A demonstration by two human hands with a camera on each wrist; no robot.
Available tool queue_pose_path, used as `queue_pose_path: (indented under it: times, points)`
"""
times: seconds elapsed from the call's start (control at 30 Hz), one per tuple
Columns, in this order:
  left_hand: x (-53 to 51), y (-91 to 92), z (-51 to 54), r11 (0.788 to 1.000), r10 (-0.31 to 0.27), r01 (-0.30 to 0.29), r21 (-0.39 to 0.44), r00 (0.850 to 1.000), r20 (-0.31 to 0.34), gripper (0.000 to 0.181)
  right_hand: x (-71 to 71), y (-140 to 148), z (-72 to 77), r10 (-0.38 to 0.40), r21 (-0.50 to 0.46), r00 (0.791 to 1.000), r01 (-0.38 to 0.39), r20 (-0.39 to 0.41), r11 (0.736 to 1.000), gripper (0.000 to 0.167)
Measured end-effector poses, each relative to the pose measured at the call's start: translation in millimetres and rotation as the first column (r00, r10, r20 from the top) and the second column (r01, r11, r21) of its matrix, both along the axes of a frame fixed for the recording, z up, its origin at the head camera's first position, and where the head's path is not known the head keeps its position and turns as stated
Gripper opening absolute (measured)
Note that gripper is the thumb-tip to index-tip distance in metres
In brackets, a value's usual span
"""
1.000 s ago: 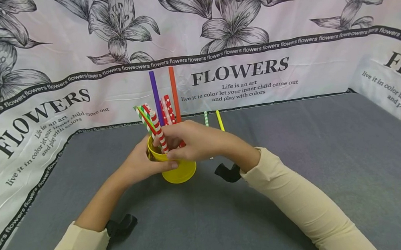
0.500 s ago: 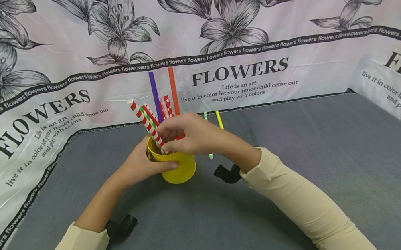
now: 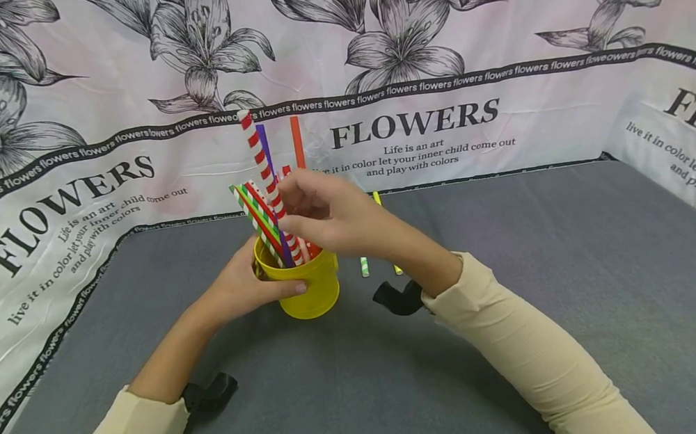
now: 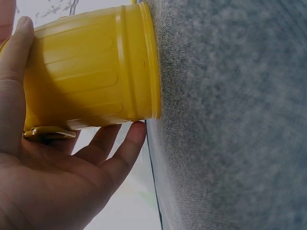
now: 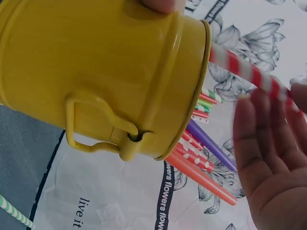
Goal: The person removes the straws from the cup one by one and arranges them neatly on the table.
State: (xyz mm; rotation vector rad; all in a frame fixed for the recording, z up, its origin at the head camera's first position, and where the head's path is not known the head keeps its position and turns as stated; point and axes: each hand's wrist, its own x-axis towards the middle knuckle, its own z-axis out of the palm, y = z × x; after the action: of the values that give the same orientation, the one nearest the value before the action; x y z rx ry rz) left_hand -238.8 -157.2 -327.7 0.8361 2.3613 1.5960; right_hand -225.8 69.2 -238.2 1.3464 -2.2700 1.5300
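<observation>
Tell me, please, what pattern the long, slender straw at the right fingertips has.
The straw has red and white stripes, largest in the right wrist view.

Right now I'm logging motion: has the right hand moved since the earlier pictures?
Yes, upward: the right hand sits nearer the printed black stripe.

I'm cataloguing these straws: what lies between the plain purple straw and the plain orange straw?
Red straws with white markings lie between the purple straw and the orange straw, as the right wrist view shows.
</observation>
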Motion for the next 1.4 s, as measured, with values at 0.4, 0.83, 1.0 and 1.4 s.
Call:
queue_pose_path:
  times: [0.4, 0.83, 1.0, 1.4]
  points:
    - [1.6, -0.8, 0.0, 0.999, 0.035, -0.035, -0.032, 0.999, 0.007, 0.076, -3.4, 12, 9.4, -0.082, -0.149, 0.997, 0.081, -0.003, 0.985, 0.031]
    - [0.9, -0.9, -0.1, 0.999, 0.031, -0.031, -0.036, 1.000, 0.005, 0.075, -18.6, 26, 10.3, -0.301, -0.156, 0.954, 0.295, -0.014, 0.943, 0.034]
    - [1.4, -0.5, 1.3, 0.998, 0.045, -0.045, -0.048, 0.999, 0.007, 0.076, -24.7, 38, 14.5, -0.391, -0.074, 0.920, 0.390, 0.011, 0.918, 0.042]
    - [2.1, 0.0, 2.0, 0.997, 0.057, -0.056, -0.054, 0.998, 0.018, 0.078, -36.4, 67, 22.2, -0.518, 0.075, 0.855, 0.514, 0.039, 0.854, 0.047]
